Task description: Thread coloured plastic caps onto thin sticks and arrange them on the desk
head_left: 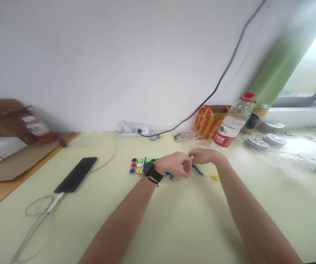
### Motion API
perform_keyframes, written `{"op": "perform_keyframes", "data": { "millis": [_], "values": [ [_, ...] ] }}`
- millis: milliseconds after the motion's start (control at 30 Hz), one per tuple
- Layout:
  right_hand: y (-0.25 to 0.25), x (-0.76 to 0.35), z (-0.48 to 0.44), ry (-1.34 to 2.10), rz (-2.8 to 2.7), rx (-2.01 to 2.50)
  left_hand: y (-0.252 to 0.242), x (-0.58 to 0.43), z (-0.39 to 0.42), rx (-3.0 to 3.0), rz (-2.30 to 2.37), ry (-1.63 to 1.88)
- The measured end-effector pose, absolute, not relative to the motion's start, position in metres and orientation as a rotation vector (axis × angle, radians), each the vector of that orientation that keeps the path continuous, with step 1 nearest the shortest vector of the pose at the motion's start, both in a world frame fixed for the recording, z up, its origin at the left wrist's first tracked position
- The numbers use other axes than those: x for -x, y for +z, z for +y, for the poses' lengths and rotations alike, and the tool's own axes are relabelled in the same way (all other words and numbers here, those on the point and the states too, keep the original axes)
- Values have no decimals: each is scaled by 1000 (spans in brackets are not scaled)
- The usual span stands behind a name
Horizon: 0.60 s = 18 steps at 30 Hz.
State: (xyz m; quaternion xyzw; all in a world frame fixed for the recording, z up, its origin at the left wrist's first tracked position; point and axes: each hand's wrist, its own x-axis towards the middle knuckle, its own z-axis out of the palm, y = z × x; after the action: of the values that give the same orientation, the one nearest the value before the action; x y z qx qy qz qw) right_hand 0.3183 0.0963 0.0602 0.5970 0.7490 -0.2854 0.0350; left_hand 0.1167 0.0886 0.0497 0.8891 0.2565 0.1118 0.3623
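Over the table's middle, my left hand (175, 164) has its fingers curled in a pinch; a black watch (152, 171) is on that wrist. Close beside it, my right hand (201, 156) bends inward with the fingertips pressed together. Whatever either hand pinches is too small to make out. Small round coloured pieces (133, 165) lie in rows to the left, partly hidden by my left wrist. Beneath my right hand are thin blue and green strips (197, 169). A yellow piece (214, 176) rests by my right forearm.
Behind my hands stand a large water bottle (232, 124) and a striped red-yellow bag (207, 123). A power strip (133, 131) sits against the wall. At left are a black phone (75, 175) on a cable and a cardboard box (5, 121). Stacked discs (257, 144) lie right.
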Motion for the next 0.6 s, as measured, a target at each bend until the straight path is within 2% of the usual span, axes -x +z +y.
{"op": "perform_keyframes", "data": {
  "millis": [200,400,600],
  "values": [
    [71,-337,95,-842,2314,-1859,38,-121,93,-2274,661,-16],
    [90,-377,72,-929,2164,-1874,43,-111,98,-2359,743,48],
    [65,-393,47,-1025,2015,-1898,35,-105,106,-2590,867,183]
  ]
}}
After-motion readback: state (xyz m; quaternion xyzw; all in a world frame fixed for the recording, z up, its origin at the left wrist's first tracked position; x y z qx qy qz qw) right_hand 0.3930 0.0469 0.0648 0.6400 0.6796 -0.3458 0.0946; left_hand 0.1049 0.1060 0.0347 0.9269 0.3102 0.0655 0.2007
